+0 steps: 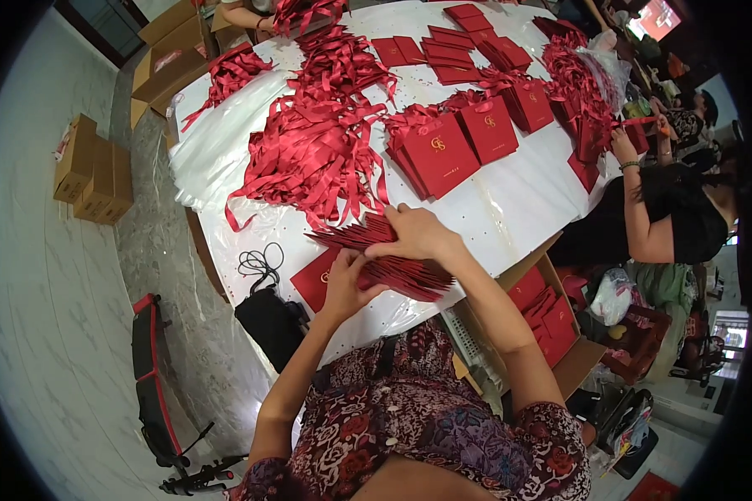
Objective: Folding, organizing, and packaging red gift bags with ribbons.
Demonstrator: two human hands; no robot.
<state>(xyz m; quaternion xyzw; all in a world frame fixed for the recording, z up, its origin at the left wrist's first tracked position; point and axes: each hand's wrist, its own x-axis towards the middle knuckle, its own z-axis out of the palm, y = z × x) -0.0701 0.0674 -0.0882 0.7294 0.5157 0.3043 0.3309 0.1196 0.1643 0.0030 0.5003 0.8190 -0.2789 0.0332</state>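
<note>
Both my hands are on a thick stack of thin, flat red paper pieces (409, 275) at the near edge of the white table (510, 200). Their edges face up and fan out. My left hand (348, 288) grips the near left side, thumb toward the middle. My right hand (416, 234) curls over the far side, its thumb close to the left hand's fingers. Partly under the stack, left of it, lies a red square piece (311, 280) with gold print. Just beyond it is a large heap of red ribbons (309, 163).
Red bag-like packets (443, 159) with gold print stand beyond my right hand. A black pouch (269, 326) with a cord lies at the left edge. An open carton (551, 317) of red pieces is at my right. A co-worker's hand (623, 146) works at the far right.
</note>
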